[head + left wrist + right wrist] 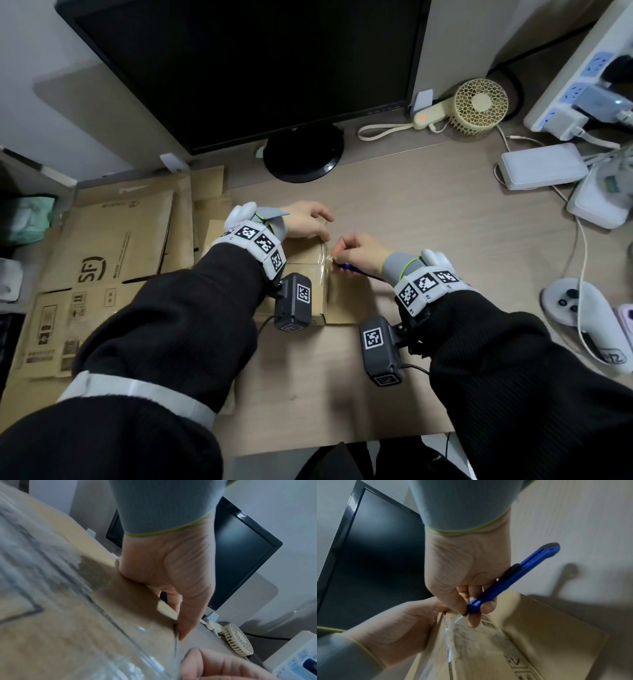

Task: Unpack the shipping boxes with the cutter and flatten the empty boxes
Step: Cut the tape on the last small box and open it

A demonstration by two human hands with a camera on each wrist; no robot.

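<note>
- Slim plastic snap-off cutter [511, 580]: bright blue body, black slider, black end cap, pale silvery blade.
- Brown corrugated cardboard shipping box [310, 255]: tan, glossy clear tape along the seam, black printed marks.
- Flattened brown cardboard boxes [102, 253] at the desk's left edge: tan, black logo and label print.
- Wood-grain desk [428, 212]: light greyish beige.
- Flat computer monitor [246, 65]: black, screen dark.
- Small round handheld fan [479, 102]: cream, honeycomb grille.
- Wrist cuffs [258, 241]: white, black-and-white square markers.
- Knit sleeves: black; inner cuffs grey, yellow-green trim.
</note>
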